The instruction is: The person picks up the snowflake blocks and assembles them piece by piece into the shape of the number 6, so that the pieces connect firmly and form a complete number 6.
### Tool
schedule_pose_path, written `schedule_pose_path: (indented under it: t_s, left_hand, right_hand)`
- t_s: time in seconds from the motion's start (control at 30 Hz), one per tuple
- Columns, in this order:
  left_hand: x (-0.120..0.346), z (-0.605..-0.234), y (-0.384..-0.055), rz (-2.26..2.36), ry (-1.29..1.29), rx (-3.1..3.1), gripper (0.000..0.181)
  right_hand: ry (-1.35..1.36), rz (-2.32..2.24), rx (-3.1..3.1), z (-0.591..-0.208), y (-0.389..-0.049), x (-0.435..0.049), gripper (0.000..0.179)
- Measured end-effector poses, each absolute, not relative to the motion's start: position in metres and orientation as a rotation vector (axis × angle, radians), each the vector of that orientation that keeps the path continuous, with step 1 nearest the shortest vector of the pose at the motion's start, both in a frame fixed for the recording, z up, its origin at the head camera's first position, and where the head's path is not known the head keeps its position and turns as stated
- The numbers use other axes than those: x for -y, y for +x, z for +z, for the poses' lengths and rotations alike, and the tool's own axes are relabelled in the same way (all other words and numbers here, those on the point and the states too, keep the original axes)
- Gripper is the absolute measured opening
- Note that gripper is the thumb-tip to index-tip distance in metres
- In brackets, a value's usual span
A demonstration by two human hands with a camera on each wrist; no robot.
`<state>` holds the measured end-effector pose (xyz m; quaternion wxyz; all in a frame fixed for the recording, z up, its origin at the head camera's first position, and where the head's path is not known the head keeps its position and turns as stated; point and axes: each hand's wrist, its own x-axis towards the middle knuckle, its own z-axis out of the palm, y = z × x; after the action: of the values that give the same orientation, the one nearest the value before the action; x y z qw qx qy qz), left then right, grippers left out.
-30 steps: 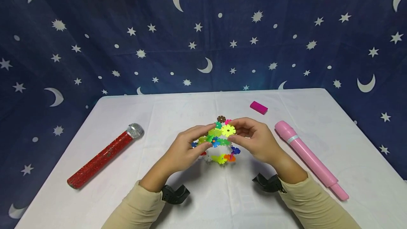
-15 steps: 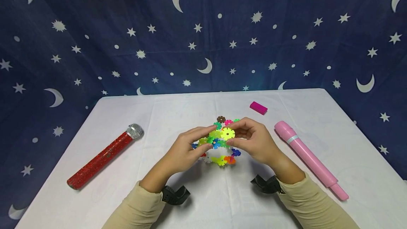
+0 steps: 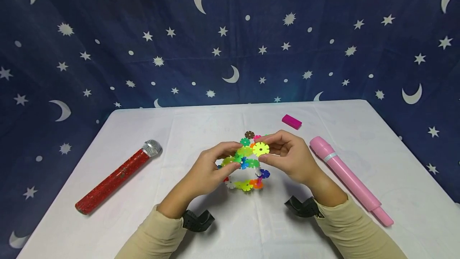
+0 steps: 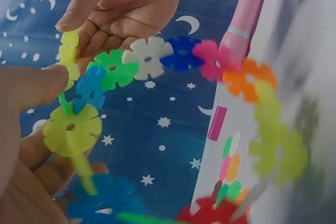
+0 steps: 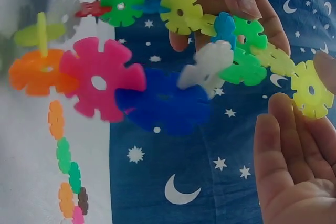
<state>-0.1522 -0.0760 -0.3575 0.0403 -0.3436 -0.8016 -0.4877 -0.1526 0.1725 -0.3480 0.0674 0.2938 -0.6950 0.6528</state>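
A loop of interlocking flower-shaped plastic discs (image 3: 245, 186) in many colours hangs between my hands over the table. My left hand (image 3: 208, 171) pinches the loop's left upper part between thumb and fingers, near a blue disc (image 3: 244, 164). At the upper right, my right hand (image 3: 294, 158) holds a bright yellow disc (image 3: 260, 149) by thumb and fingers. The right wrist view shows this yellow disc (image 5: 302, 83) joined to another yellow one, next to green discs (image 5: 251, 31) of the loop. A pink disc (image 5: 123, 72) and a dark blue disc (image 5: 163, 111) hang nearest that camera.
Behind the hands lie loose discs, among them a brown one (image 3: 249, 134) and a green one (image 3: 245, 142). A red microphone (image 3: 115, 181) lies left, a pink tube-shaped thing (image 3: 352, 181) right. A magenta block (image 3: 292, 122) is near the white table's (image 3: 172, 131) back edge.
My right hand dips slightly, then shifts a little up and right with the yellow disc. The loop's lower part swings slightly down and left. My left hand stays nearly still.
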Motion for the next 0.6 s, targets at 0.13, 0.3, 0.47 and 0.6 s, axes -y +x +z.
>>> schedule_pose_path:
  t_s: [0.13,0.3,0.47,0.6]
  left_hand:
    - [0.0776,-0.3570,-0.1532,-1.443,-1.101,2.414,0.040]
    - [0.0774,-0.3582,-0.1547,-1.413,-1.184,2.355,0.039]
    - [0.0769,-0.3578,-0.1542,-1.395,-1.198,2.350,0.039]
    - [0.0773,-0.3581,-0.1540,-1.376,-1.204,2.359,0.042]
  right_hand:
    - [0.879,1.960,2.106,-0.3480,-0.1524,-0.1713,0.030]
    - [0.884,1.932,2.169,-0.3480,-0.1522,-0.1710,0.032]
    - [0.883,1.927,2.191,-0.3489,-0.1525,-0.1705,0.031]
    - [0.876,1.961,2.183,-0.3500,-0.1528,-0.1694,0.028]
